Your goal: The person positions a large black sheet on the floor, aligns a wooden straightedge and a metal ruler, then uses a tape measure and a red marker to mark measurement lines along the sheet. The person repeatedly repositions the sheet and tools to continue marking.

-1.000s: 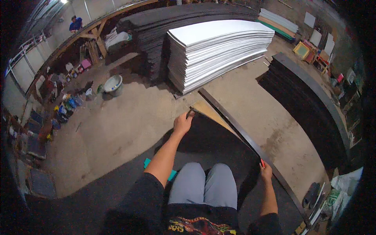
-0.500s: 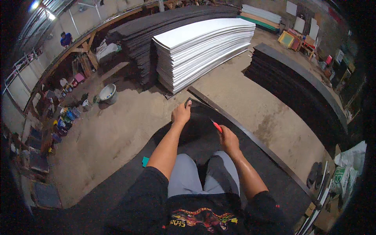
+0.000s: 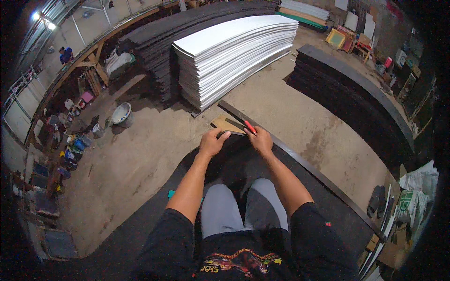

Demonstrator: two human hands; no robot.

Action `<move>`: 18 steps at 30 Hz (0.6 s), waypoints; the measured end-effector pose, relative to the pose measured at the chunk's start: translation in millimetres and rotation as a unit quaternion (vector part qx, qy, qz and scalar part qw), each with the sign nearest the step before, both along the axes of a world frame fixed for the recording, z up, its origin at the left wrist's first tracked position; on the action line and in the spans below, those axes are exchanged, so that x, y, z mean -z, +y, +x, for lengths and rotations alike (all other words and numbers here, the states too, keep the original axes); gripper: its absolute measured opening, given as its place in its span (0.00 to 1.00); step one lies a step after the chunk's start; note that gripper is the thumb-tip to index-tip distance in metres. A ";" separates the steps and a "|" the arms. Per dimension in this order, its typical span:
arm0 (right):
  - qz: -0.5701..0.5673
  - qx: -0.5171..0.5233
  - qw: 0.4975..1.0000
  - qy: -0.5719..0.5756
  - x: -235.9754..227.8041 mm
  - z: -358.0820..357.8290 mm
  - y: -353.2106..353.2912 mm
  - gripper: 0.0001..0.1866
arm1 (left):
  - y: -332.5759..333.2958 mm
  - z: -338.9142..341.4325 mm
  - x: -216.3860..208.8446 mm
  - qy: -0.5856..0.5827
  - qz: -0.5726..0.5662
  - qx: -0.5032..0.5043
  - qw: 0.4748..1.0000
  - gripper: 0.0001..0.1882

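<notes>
A large black sheet (image 3: 140, 225) lies under and around my legs. My left hand (image 3: 213, 142) is closed on its far edge, thumb on top. My right hand (image 3: 259, 139) is closed round a red-handled utility knife (image 3: 250, 126) and sits at the same edge, to the right of the left hand; whether it also grips the sheet I cannot tell. Just beyond both hands is a tan flat piece (image 3: 224, 123) with a narrow dark strip. A long dark straight bar (image 3: 323, 179) runs along the sheet's right side.
Ahead stands a tall stack of white sheets (image 3: 234, 56), with a black stack (image 3: 154, 42) behind it and another black stack (image 3: 347, 89) to the right. A bucket (image 3: 123, 114) stands on the concrete floor at left. White sacks (image 3: 412, 206) lie at right. Another person (image 3: 65, 55) is far left.
My right hand has moved up and left with the knife, closer to my left hand at the sheet's edge. The left hand has come slightly nearer to me. The tan piece now shows beyond them.
</notes>
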State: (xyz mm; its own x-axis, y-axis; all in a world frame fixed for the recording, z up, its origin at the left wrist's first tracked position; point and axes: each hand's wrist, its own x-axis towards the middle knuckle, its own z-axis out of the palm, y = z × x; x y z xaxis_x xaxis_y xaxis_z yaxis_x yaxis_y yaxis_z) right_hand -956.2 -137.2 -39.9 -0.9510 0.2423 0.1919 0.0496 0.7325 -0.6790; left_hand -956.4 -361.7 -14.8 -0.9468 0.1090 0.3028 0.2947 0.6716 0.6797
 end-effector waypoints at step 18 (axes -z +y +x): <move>-0.037 -0.083 0.989 0.114 42.3 40.6 50.5 0.18 | 44.0 -3.7 -2.9 0.044 -0.082 -0.042 0.995 0.20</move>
